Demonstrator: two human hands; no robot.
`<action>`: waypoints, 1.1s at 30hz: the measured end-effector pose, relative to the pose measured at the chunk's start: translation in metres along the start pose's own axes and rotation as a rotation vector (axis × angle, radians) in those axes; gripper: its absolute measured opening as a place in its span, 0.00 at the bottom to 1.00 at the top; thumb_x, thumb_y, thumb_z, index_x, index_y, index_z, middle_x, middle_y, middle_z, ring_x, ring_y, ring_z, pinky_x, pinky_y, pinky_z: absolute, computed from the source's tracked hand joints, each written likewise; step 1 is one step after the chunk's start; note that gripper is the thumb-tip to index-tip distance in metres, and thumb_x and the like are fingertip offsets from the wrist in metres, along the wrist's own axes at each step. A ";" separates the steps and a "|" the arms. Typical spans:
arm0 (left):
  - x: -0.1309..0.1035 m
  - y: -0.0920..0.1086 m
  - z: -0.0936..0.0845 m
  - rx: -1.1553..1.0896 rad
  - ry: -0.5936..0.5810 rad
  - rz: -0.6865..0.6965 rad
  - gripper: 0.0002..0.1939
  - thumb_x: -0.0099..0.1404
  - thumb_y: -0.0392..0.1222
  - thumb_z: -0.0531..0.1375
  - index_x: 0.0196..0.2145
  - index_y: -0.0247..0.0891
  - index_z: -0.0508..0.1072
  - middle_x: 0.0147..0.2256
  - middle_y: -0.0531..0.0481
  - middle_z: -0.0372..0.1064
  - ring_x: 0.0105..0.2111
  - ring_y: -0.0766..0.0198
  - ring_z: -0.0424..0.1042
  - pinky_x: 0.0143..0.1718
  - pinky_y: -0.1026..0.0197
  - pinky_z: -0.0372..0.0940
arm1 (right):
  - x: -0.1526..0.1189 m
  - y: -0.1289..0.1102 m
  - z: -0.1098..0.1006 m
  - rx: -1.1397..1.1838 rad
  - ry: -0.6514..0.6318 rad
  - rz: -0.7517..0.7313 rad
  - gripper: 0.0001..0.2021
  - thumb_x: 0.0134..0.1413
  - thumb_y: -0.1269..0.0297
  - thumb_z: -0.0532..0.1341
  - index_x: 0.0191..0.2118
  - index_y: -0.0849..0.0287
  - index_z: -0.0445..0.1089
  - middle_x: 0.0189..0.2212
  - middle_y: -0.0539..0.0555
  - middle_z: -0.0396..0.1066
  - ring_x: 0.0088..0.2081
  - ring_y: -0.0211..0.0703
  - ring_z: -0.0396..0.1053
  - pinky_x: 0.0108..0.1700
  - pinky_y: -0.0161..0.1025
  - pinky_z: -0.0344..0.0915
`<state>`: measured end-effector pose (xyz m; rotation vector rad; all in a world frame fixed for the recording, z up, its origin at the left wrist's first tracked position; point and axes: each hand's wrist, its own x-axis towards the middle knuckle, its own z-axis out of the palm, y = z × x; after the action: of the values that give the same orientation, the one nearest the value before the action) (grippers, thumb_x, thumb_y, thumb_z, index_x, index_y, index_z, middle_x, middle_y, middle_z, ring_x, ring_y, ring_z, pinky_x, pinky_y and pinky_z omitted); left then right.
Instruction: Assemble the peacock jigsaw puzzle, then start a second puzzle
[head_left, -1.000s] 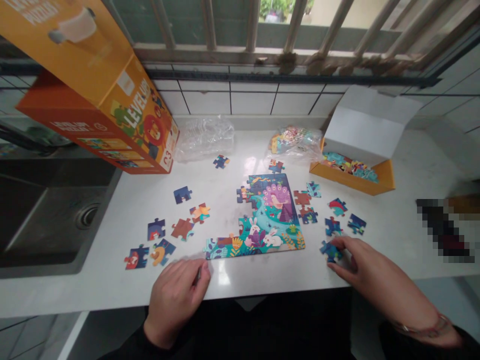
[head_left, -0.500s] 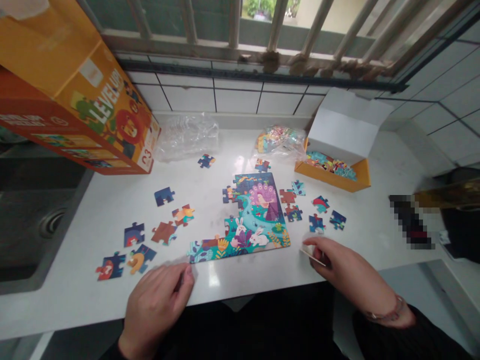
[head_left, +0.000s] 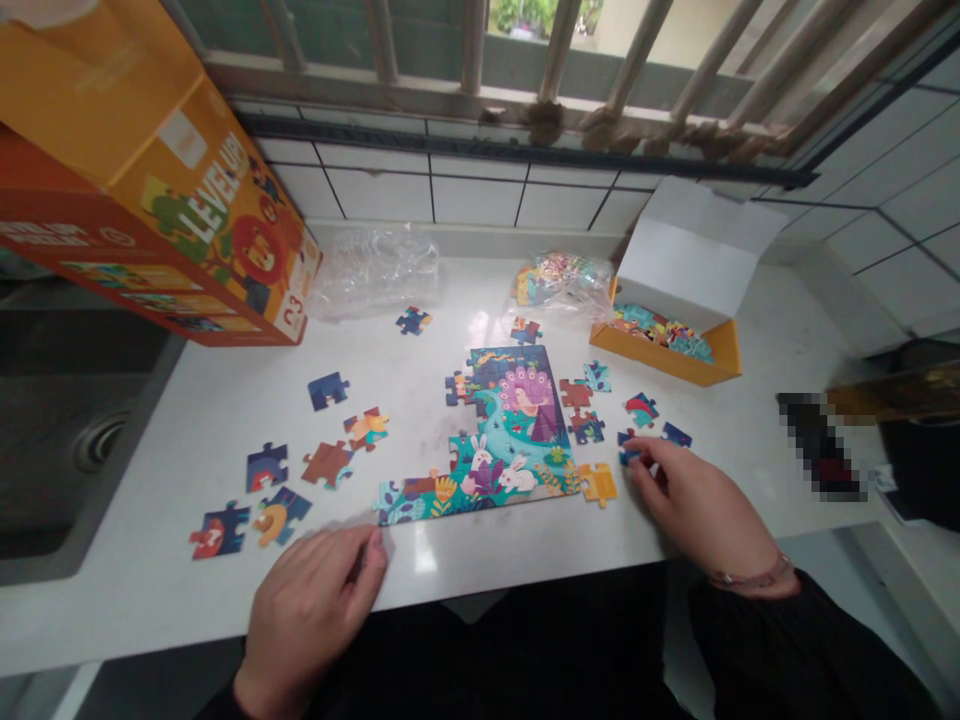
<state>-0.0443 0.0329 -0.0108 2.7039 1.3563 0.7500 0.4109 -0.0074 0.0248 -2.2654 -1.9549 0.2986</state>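
A partly joined puzzle [head_left: 517, 430] with rabbits and a peacock lies on the white counter. My left hand [head_left: 319, 600] rests closed at the counter's front edge, just below the puzzle's lower left corner; whatever its curled fingers hold, if anything, is hidden. To the right, my right hand [head_left: 694, 500] has thumb and forefinger on a dark blue piece [head_left: 631, 450]. A yellow piece [head_left: 598, 484] lies beside the puzzle's lower right corner. Left of the puzzle are several loose pieces, among them a brown one [head_left: 328, 463] and a red and blue one [head_left: 220, 532].
An orange box [head_left: 255, 240] stands at the back left, next to a sink [head_left: 67, 560]. Clear plastic packaging [head_left: 375, 270], a bag of pieces [head_left: 562, 280] and an open yellow box [head_left: 667, 360] line the back. A pixelated dark object lies at the right.
The yellow piece now lies on the counter, let go by my right hand. That hand has moved right and up onto the dark blue piece. My left hand has stayed in place.
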 end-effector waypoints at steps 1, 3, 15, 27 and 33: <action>0.000 0.000 0.000 0.003 -0.003 -0.002 0.07 0.79 0.43 0.59 0.42 0.41 0.75 0.35 0.49 0.80 0.33 0.57 0.78 0.40 0.53 0.68 | 0.007 -0.001 0.000 -0.025 0.034 -0.010 0.15 0.72 0.58 0.56 0.54 0.56 0.76 0.45 0.59 0.82 0.40 0.52 0.81 0.43 0.46 0.75; 0.001 0.000 0.000 0.008 -0.006 -0.007 0.08 0.80 0.43 0.58 0.42 0.41 0.75 0.35 0.49 0.81 0.33 0.56 0.78 0.40 0.53 0.68 | 0.027 -0.002 -0.001 -0.073 0.096 -0.028 0.15 0.71 0.59 0.57 0.52 0.58 0.77 0.46 0.61 0.82 0.42 0.55 0.81 0.46 0.49 0.75; 0.001 0.006 -0.004 0.004 0.016 -0.036 0.12 0.79 0.41 0.59 0.37 0.39 0.78 0.32 0.49 0.80 0.32 0.58 0.78 0.40 0.54 0.69 | 0.116 0.017 0.003 -0.029 0.109 -0.055 0.16 0.60 0.60 0.65 0.53 0.54 0.76 0.39 0.54 0.82 0.36 0.49 0.79 0.37 0.40 0.68; 0.003 0.004 -0.005 0.003 0.016 -0.023 0.12 0.78 0.41 0.59 0.37 0.39 0.78 0.33 0.48 0.81 0.33 0.57 0.78 0.39 0.54 0.69 | 0.130 0.020 -0.007 0.015 0.017 -0.268 0.25 0.61 0.62 0.63 0.64 0.59 0.71 0.50 0.61 0.78 0.47 0.54 0.77 0.51 0.47 0.73; 0.002 0.004 -0.004 -0.004 0.014 -0.011 0.10 0.78 0.40 0.59 0.38 0.38 0.79 0.34 0.46 0.81 0.33 0.56 0.78 0.40 0.53 0.69 | 0.141 0.024 -0.007 0.031 -0.063 -0.315 0.22 0.64 0.62 0.61 0.62 0.61 0.71 0.42 0.58 0.77 0.39 0.49 0.75 0.44 0.44 0.71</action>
<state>-0.0420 0.0312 -0.0051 2.6905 1.3696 0.7709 0.4556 0.1289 0.0175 -1.9105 -2.2776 0.3627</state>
